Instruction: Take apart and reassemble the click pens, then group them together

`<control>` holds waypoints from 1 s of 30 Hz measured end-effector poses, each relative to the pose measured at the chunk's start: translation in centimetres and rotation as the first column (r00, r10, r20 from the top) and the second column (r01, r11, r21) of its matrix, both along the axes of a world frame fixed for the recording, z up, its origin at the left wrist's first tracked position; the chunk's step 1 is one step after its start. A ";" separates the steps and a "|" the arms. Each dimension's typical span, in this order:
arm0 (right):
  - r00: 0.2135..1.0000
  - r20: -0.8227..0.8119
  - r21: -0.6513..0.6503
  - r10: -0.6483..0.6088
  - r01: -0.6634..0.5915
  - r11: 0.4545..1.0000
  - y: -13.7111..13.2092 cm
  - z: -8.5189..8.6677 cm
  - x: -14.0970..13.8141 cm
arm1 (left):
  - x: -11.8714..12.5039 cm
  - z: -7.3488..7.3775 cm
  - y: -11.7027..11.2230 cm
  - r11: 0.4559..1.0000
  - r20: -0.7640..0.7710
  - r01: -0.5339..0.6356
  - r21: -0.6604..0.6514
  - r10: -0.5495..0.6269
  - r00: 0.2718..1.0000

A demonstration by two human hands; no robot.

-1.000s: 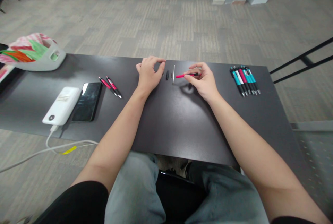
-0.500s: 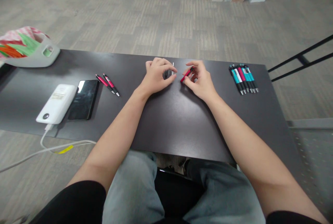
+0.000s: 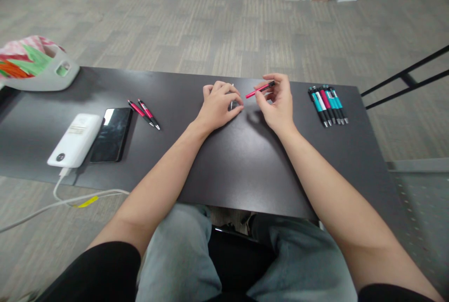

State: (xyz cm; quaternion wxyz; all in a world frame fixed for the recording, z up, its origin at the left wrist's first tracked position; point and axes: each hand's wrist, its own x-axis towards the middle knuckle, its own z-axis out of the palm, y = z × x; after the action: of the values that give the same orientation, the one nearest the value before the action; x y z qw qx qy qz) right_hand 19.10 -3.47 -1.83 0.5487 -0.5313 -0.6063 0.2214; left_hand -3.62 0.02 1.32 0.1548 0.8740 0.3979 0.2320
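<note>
My left hand is over the far middle of the dark table, its fingers curved and a gap between thumb and forefinger. Partly hidden behind those fingers is a thin pale rod; I cannot make out what else lies there. Just to the right, my right hand pinches a pen piece, red with a black end, slightly above the tabletop. It slants, with its red end towards my left hand. Two red-and-black pens lie side by side on the left. Several teal, white and red pens rest in a row at right.
Left of the pens are a black phone and a white power bank with a white cable. A pale basket of colourful items stands at the far left. The dark table ends above my knees.
My left hand has shifted slightly right. My right hand has risen and moved a little right, and the red pen piece in it has turned flatter.
</note>
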 end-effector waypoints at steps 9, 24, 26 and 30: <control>0.988 0.155 -0.053 0.004 0.004 0.999 -0.4 0.7 0.1 | 0.7 -0.3 0.2 0.986 0.067 -0.169 -0.007 0.169 0.983; 0.932 0.324 -0.119 0.165 -0.133 0.984 -0.4 -0.1 0.0 | 0.1 -0.6 1.2 0.935 0.177 -0.356 0.004 0.349 0.920; 0.923 0.342 -0.122 0.177 -0.143 0.982 -0.4 -0.2 0.0 | -0.3 -0.4 1.4 0.920 0.198 -0.391 -0.003 0.384 0.902; 0.916 0.364 -0.117 0.167 -0.133 0.984 -0.5 -0.5 0.1 | -0.9 -0.2 1.8 0.896 0.225 -0.444 -0.033 0.439 0.870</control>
State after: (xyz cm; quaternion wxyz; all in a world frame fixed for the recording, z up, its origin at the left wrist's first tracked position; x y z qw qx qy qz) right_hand 19.19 -4.01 -2.31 0.3807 -0.5396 -0.7277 0.1852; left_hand -4.50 1.86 1.07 0.1333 0.7293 0.5643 0.3631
